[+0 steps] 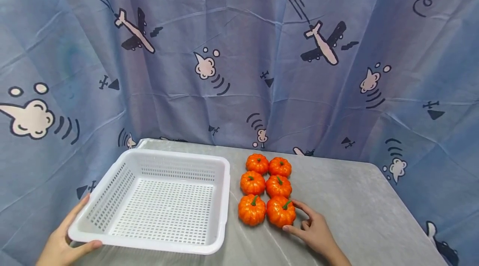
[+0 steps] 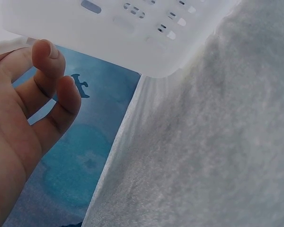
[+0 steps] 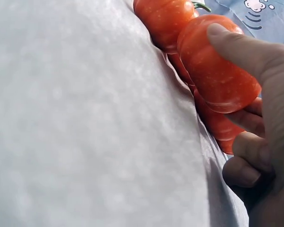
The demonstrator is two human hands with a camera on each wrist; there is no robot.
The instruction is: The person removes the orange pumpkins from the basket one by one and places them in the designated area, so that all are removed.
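A white perforated plastic basket (image 1: 149, 246) stands on the left of the table. My left hand (image 1: 67, 237) grips its near left corner, thumb on the front rim and fingers along the left side. The left wrist view shows the basket's underside (image 2: 104, 28) above the left hand (image 2: 28, 104), some fingers bent below the rim. Right of the basket, several small orange pumpkins sit in two columns. My right hand (image 1: 316, 230) pinches the nearest right pumpkin (image 1: 280, 213) between thumb and index finger. Close up, this pumpkin (image 3: 215, 71) is beside the others; the remaining right fingers (image 3: 248, 156) are curled.
The other pumpkins, such as the near left one (image 1: 251, 212) and a far one (image 1: 257, 163), stand close together. A grey cloth-like surface covers the table (image 1: 348, 199). Behind it hangs a blue curtain (image 1: 239, 70) printed with planes.
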